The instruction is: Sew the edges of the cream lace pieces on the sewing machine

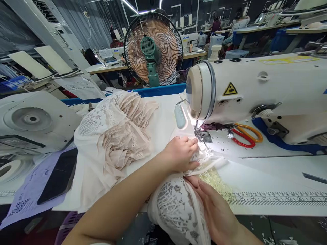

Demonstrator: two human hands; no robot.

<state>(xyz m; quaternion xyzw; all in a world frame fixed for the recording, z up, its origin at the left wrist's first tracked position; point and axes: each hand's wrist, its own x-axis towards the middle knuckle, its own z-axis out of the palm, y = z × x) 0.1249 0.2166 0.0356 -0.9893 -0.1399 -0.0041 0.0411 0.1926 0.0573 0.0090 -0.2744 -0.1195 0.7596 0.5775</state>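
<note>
A white lace bra [176,204] runs from the table's front edge up to the sewing machine's presser foot [203,136]. My left hand [182,153] is closed on its upper part, fingertips just left of the foot. Lower down, my right hand [211,200] holds the cup's right side and strap edge, its thumb on top and its other fingers partly hidden by the fabric. A narrow strap [212,165] sticks out to the right of my left hand. The sewing machine [250,88] has its lamp lit over the needle area.
A pile of beige lace pieces [122,132] lies on the left. Scissors with red and orange handles [246,136] rest under the machine arm. A dark phone [58,175] lies on printed paper at far left. A large fan [153,51] stands behind; a printed ruler [276,197] lines the front edge.
</note>
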